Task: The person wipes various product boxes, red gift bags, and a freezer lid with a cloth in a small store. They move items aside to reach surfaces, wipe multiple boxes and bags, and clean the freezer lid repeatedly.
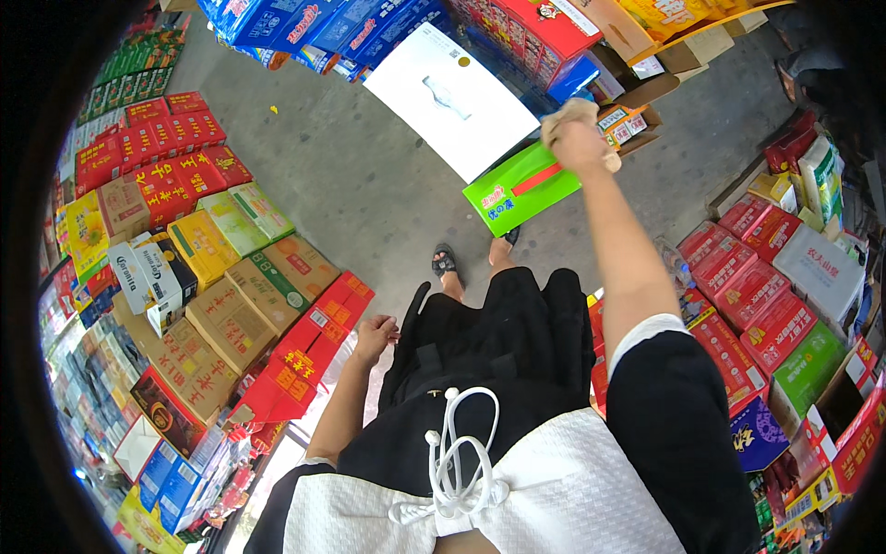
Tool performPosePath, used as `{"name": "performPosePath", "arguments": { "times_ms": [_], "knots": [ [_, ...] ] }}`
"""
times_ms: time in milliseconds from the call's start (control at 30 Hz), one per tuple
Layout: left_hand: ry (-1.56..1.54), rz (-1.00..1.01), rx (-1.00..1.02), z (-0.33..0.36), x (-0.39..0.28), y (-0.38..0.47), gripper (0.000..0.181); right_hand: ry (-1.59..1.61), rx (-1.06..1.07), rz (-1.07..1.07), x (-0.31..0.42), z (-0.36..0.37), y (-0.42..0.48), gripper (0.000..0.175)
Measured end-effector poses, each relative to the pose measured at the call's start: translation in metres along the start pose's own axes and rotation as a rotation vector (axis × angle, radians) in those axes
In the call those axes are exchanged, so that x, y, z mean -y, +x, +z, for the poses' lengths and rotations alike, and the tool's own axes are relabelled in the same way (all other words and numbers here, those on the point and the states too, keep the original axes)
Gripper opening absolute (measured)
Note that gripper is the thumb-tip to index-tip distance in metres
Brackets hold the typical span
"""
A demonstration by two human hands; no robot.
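My right hand (580,147) reaches forward and grips a beige cloth (572,118), bunched around the fingers. It is over the right end of a bright green carton (520,197) with a red strip, next to a white box (453,100) that bears a picture and a small printed code. Whether the cloth touches the carton cannot be made out. My left hand (375,339) hangs low at my side with its fingers loosely curled in and nothing visible in them. Nearest to it stands a stack of red drink cartons (304,353).
Blue packages (332,31) and a red carton (554,28) are piled beyond the white box. Stacked cardboard cartons (228,322) line the left, and red cartons (751,291) the right. Grey concrete floor (332,173) lies between. At upper right, a person's foot (785,79) shows.
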State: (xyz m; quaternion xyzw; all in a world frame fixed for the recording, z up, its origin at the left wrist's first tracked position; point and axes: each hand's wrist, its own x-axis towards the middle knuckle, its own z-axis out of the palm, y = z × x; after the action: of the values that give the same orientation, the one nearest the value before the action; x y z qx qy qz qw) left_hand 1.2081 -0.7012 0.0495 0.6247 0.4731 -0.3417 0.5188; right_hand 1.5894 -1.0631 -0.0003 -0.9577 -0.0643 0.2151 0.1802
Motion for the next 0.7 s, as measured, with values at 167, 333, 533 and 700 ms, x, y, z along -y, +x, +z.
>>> {"name": "performPosePath", "arguments": {
  "times_ms": [167, 333, 533, 700],
  "knots": [
    [0.032, -0.006, 0.002, -0.012, 0.013, 0.002, 0.021, -0.139, 0.140, -0.210, 0.072, 0.054, -0.048, 0.019],
    [0.041, -0.020, 0.035, -0.029, -0.003, 0.026, 0.022, -0.047, 0.331, -0.353, 0.116, 0.074, -0.094, 0.022],
    [0.014, 0.061, 0.102, -0.064, -0.027, 0.067, 0.024, 0.393, -0.185, -0.212, 0.113, 0.010, -0.087, 0.040],
    [-0.109, 0.114, 0.034, -0.100, -0.051, 0.070, 0.022, 0.276, -0.373, 0.083, 0.123, 0.035, -0.048, 0.054]
  ]
}}
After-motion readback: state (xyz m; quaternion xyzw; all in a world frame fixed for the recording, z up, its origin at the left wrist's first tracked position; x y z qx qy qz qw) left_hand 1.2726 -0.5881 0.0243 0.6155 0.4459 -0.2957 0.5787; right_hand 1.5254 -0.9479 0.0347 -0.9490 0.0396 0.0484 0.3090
